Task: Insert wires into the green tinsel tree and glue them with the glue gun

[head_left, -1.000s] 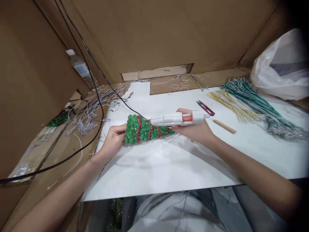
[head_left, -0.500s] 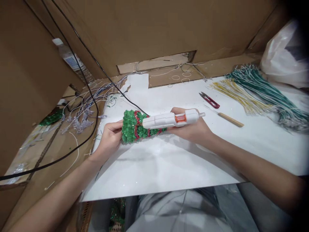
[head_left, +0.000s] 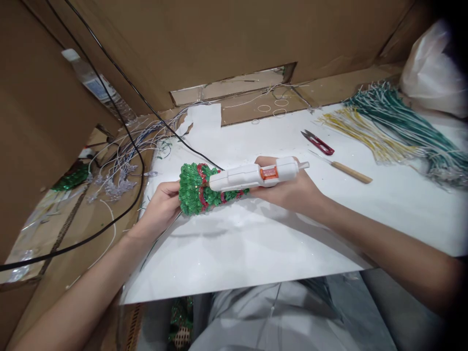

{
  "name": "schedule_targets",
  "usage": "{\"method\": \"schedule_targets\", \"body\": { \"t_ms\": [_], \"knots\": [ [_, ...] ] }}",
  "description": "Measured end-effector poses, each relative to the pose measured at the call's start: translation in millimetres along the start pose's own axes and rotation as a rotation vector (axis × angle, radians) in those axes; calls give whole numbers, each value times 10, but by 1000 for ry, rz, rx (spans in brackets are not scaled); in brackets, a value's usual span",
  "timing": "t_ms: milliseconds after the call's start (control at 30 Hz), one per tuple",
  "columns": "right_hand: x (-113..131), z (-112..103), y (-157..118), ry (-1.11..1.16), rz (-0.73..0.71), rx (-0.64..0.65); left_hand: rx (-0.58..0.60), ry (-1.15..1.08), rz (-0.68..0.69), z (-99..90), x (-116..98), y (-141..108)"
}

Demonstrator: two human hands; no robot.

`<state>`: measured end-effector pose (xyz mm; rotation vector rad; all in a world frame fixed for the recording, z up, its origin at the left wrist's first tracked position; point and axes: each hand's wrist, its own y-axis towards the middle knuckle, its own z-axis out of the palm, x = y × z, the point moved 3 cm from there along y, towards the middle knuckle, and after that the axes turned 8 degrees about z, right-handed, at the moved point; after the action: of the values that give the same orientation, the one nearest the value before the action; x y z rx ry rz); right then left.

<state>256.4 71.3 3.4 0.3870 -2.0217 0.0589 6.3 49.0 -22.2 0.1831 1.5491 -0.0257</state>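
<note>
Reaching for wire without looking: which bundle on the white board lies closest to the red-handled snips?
The yellow wire bundle, right of the red-handled snips; the green-and-white wire bundle lies farther right, beyond it.

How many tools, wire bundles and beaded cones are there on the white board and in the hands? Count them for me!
Tools: 3 (hot glue gun, red-handled thread snips, wooden-handled pointed tool)
Wire bundles: 2 (yellow wire bundle, green wire bundle)
Beaded cones: 1 (green beaded cone)
Total: 6
</note>
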Motion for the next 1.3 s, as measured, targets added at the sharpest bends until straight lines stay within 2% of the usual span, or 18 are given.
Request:
{"method": "schedule_targets", "body": {
  "t_ms": [167,400,733,967,1300],
  "knots": [
    [29,-7,-12,2,22,-8,-17,-46,-28,39,-11,-10],
    [78,-18,-20,-7,46,-13,-23,-55,14,66,-18,-11],
    [-52,10,39,-52,59,-2,-20,-20,41,61,-24,-15],
    [-20,-9,43,-33,39,-14,-56,-8,-1,7,79,-9],
    [18,-11,9,-12,-24,-23,-86,-58,-38,73,16,-41]
  ]
}}
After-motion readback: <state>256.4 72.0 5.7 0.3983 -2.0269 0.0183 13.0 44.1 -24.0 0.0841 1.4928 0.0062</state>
